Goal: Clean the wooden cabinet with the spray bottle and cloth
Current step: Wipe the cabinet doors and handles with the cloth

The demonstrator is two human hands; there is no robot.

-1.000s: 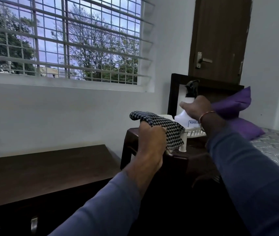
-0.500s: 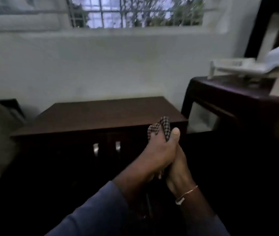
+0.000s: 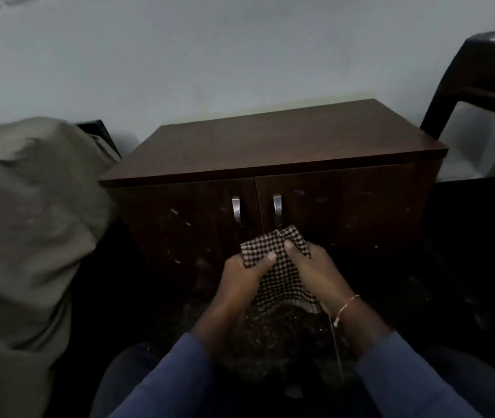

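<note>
A low dark wooden cabinet [image 3: 270, 143] with two doors and two metal handles [image 3: 236, 208] stands against the pale wall. Just in front of its doors I hold a black-and-white checked cloth [image 3: 279, 267] with both hands. My left hand [image 3: 246, 274] pinches its left side. My right hand [image 3: 309, 268], with a thin bangle at the wrist, grips its right side. The cloth hangs between the hands, apart from the cabinet front. The spray bottle is out of view.
A large olive-grey fabric-covered shape [image 3: 29, 221] fills the left side, beside the cabinet. A dark stool or table [image 3: 481, 73] stands at the upper right. The floor below my hands is dark and speckled [image 3: 270, 342].
The view swung from the window and stool down to the cabinet. My right hand left the spray bottle and joined the left on the cloth, which came down in front of the doors.
</note>
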